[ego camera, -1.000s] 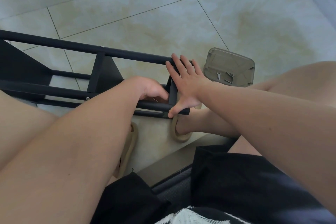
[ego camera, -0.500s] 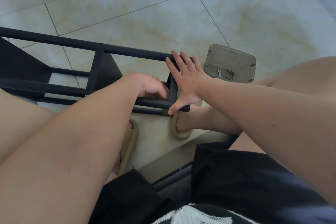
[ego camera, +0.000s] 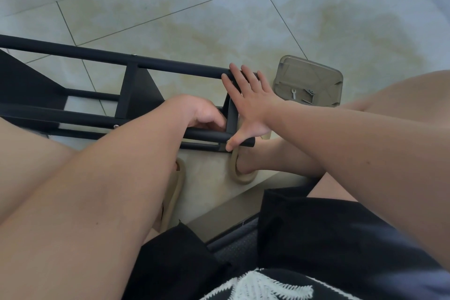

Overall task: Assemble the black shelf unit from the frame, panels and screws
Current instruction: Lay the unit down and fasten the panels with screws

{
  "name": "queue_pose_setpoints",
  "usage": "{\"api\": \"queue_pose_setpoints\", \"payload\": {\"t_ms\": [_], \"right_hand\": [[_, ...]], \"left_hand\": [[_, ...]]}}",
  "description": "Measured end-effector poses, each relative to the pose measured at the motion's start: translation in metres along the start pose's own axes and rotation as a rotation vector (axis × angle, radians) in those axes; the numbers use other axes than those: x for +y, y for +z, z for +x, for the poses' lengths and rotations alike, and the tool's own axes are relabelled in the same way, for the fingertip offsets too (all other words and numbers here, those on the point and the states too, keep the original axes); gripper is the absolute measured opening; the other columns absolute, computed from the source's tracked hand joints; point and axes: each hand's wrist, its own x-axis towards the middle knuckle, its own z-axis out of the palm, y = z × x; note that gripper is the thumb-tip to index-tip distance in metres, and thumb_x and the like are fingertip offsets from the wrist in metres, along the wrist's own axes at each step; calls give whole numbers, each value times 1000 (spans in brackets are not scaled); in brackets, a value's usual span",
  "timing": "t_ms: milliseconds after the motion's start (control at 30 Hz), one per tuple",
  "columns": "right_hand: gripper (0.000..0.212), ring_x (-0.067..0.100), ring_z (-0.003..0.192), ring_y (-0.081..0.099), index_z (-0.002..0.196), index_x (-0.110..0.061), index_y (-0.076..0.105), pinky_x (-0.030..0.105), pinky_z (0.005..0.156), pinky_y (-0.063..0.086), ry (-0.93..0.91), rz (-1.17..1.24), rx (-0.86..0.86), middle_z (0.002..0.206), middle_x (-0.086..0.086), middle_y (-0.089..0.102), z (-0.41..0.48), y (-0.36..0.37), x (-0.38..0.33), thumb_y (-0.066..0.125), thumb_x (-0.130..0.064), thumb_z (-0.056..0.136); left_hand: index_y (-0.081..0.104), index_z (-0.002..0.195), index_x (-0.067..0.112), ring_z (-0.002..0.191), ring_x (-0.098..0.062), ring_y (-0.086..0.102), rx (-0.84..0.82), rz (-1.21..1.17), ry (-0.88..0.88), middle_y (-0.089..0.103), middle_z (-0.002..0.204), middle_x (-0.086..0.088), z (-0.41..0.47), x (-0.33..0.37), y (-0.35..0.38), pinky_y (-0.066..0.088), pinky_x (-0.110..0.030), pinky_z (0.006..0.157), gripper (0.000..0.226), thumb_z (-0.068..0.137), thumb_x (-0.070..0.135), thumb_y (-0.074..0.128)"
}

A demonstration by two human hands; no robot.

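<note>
The black shelf frame (ego camera: 170,68) lay on its side on the tiled floor (ego camera: 219,7), running from the left edge to the centre of the view, with a black panel (ego camera: 142,91) seated between its rails. The likeliest trouble was at the end joint. If the bracing hand slipped off the smooth tube, the end crossbar could shift and throw the screw hole out of line, or a small screw could drop and roll across the tiles. The right hand (ego camera: 252,107) was pressed flat against the shelf's end at centre, fingers straight and spread, thumb down on the lower rail's tip. The left hand (ego camera: 207,117) reached inside just beside it, fingers curled toward the crossbar; whether they pinched anything was hidden. A clear tray (ego camera: 316,72) holding a small wrench (ego camera: 294,93) sat just right of that end.
</note>
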Motion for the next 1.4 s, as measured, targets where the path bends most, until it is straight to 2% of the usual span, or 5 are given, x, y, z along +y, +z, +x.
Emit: {"api": "queue_pose_setpoints", "payload": {"t_ms": [200, 533, 767, 967, 1400], "right_hand": [[166, 39, 151, -24, 156, -12, -23, 58, 122, -9, 1, -3, 6, 162, 16, -29, 0, 0, -1, 54, -103, 41], [166, 39, 151, -24, 156, -13, -22, 58, 122, -9, 2, 7, 14, 163, 15, -29, 0, 1, 0, 54, -102, 40], [165, 39, 151, -23, 156, -12, -22, 59, 122, -8, 0, 0, 23, 163, 16, -29, -1, 2, -2, 54, -103, 40], [165, 39, 151, -23, 157, -12, -22, 58, 122, -8, -4, 0, 27, 163, 16, -28, 0, 3, -1, 51, -104, 40], [166, 39, 151, -23, 157, -12, -21, 57, 121, -8, 1, 2, 32, 163, 16, -28, 0, 3, -1, 51, -103, 39]], "left_hand": [[73, 97, 11, 71, -19, 64, 1, 3, 30, 71, 66, 1, 2, 0, -1, 46, -27, 70, 16, 87, 6, 62], [71, 93, 13, 81, -24, 64, -27, -28, 65, 72, 76, -4, 4, -2, 0, 51, -32, 79, 17, 89, 2, 58], [68, 121, 6, 123, -32, 59, -177, -51, 12, 68, 124, -17, 5, -6, -2, 38, -45, 116, 28, 96, 9, 54], [70, 91, 11, 92, -27, 65, -167, -92, 48, 75, 79, -7, 7, -5, -1, 46, -42, 104, 24, 92, -2, 50], [75, 100, 12, 97, -25, 67, -151, -84, 17, 76, 100, -10, 2, -5, -2, 52, -36, 95, 20, 95, 11, 56]]}}
